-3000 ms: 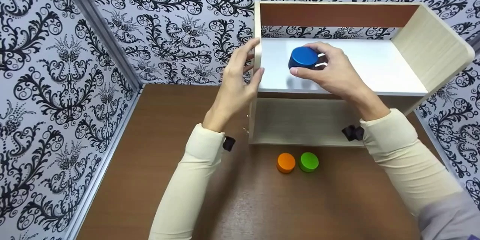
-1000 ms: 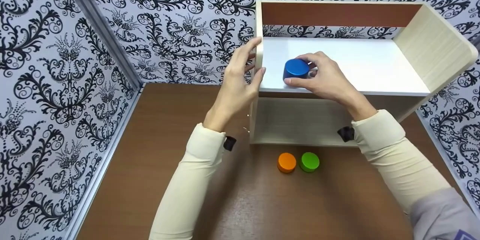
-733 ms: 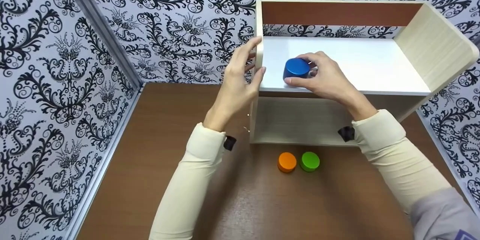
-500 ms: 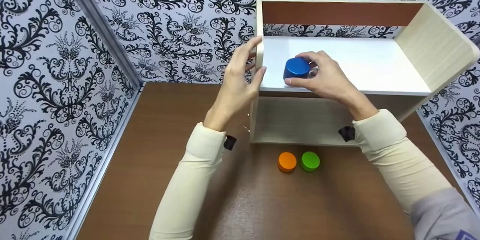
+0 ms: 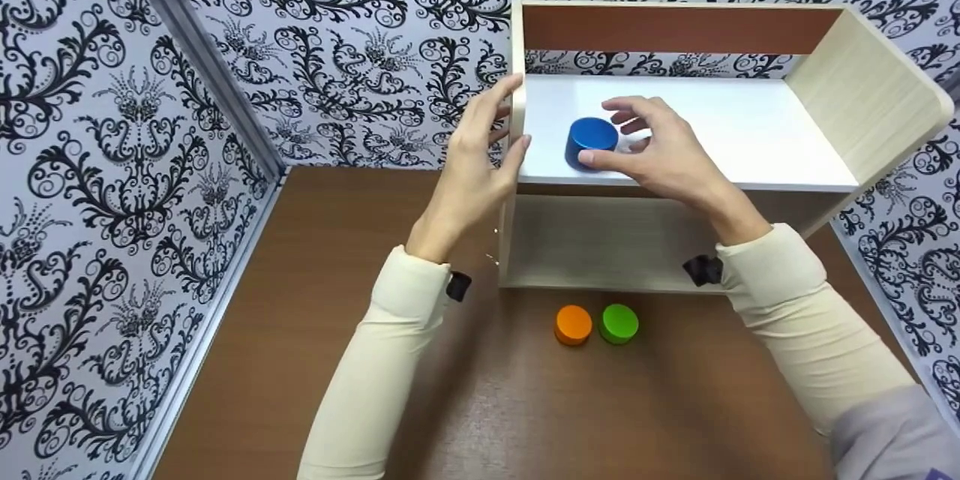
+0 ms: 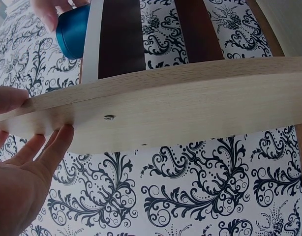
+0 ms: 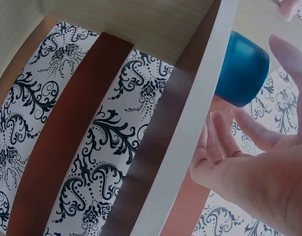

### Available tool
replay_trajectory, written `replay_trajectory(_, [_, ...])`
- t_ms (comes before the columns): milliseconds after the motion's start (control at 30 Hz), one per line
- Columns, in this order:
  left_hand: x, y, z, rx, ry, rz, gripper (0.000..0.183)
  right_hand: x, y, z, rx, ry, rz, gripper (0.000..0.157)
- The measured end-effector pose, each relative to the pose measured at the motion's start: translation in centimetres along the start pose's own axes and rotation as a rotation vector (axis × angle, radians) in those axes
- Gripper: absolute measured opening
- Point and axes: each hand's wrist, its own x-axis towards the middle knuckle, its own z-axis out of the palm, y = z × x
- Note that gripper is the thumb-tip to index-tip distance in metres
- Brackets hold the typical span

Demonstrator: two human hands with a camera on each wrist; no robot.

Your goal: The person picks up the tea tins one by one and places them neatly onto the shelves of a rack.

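A: Blue cylinder (image 5: 591, 133): where?
B: Upright (axis vert.) on white shelf (image 5: 750, 127), nr L side panel (image 6: 180, 101); just L of fingertips of R hand (image 5: 667, 150), the nearer one.
A: Hand poses?
B: R: fingers parted, holding nothing, thumb nearside, forearm angled in from lower R. L hand (image 5: 476, 157): gripping panel btwn thumb + fingers.

In the head view, the right sleeve (image 5: 817, 337) is cut off at lower right. The left wrist view crops the left hand (image 6: 23, 179) at left, the right hand (image 6: 48, 11) at top.
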Motion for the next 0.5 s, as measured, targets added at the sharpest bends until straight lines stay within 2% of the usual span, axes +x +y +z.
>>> replay_trajectory(500, [0.0,-0.1,0.0,0.007,0.000,0.013,0.063,-2.2,-0.1,-0.9,0.030,0.092,-0.077,0.071])
